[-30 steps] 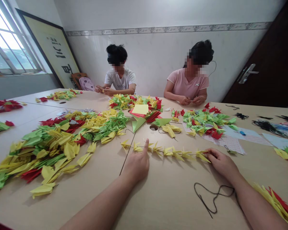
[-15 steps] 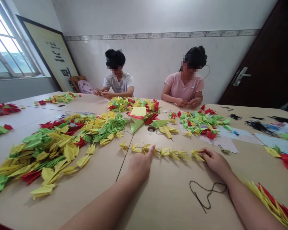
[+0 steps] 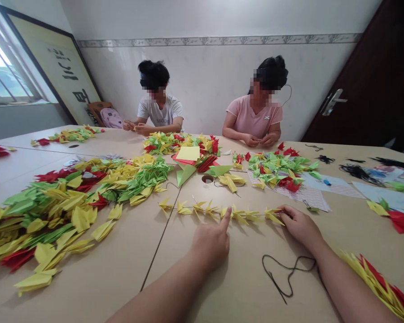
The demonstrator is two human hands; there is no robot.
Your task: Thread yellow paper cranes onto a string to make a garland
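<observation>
A strand of yellow folded paper cranes [image 3: 209, 209], threaded on a thin dark string, lies across the table in front of me. My left hand [image 3: 211, 240] points at it with the index finger stretched out, the tip at a crane near the middle; the other fingers are curled and hold nothing visible. At the strand's right end, my right hand [image 3: 299, 226] pinches close to the last crane [image 3: 273, 216]. Whether the fingertips grip the paper or the string is hidden. A loose length of dark cord [image 3: 291, 271] loops on the table below my right hand.
A big heap of yellow, green and red cranes [image 3: 63, 202] covers the left side. Square papers [image 3: 187, 153] and a table hole [image 3: 208, 179] lie ahead, with another crane pile [image 3: 276, 168] and black cords [image 3: 358, 174] rightward. Two people sit opposite, their hands working.
My left hand has moved right along the strand, its index fingertip passing from a crane left of the middle to one further right. My right hand stays at the end. The view has shifted slightly.
</observation>
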